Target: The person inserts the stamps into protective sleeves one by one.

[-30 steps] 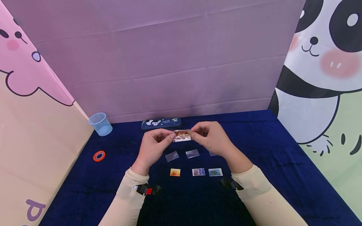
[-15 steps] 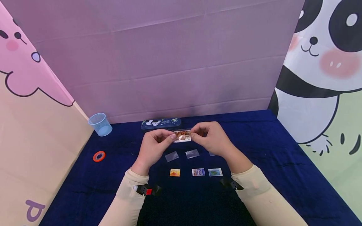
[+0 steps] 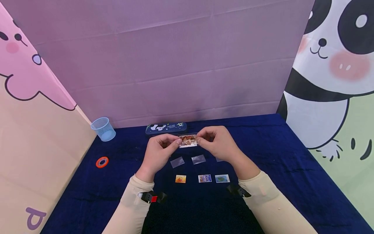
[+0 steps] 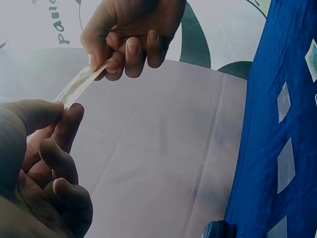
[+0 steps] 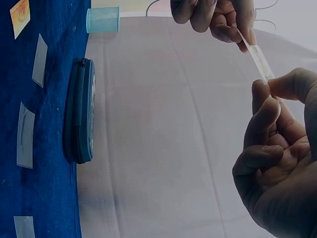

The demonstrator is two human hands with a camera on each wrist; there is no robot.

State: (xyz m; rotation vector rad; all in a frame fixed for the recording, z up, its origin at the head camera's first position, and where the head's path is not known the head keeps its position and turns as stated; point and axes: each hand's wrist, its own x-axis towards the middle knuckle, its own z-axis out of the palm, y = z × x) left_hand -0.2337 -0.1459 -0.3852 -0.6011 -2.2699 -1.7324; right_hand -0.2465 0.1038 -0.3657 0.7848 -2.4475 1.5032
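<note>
Between my two hands, above the blue cloth, is a small stamp (image 3: 188,141) in a clear plastic sleeve, with a brown and orange picture facing me. My left hand (image 3: 159,152) pinches its left end between thumb and forefinger. At the other end, the thumb and forefinger of my right hand (image 3: 217,143) do the same. In the left wrist view the sleeved stamp (image 4: 79,88) appears as a thin strip, tilted between both sets of fingertips. Below lie clear sleeves (image 3: 198,159), one partly hidden by my right hand. Nearer me are a yellow stamp (image 3: 180,178), a purple one (image 3: 205,178) and a green-blue one (image 3: 222,178).
A dark blue pencil case (image 3: 166,128) with a panda print lies at the back edge, behind my hands. To the left are a light blue mesh cup (image 3: 103,129) and an orange tape roll (image 3: 102,162). A purple cloth wall (image 3: 187,65) rises behind the table.
The held sleeve has turned slightly, so its glare has faded and the picture shows more plainly. Both hands keep their pinch almost in place; the things on the table have not moved.
</note>
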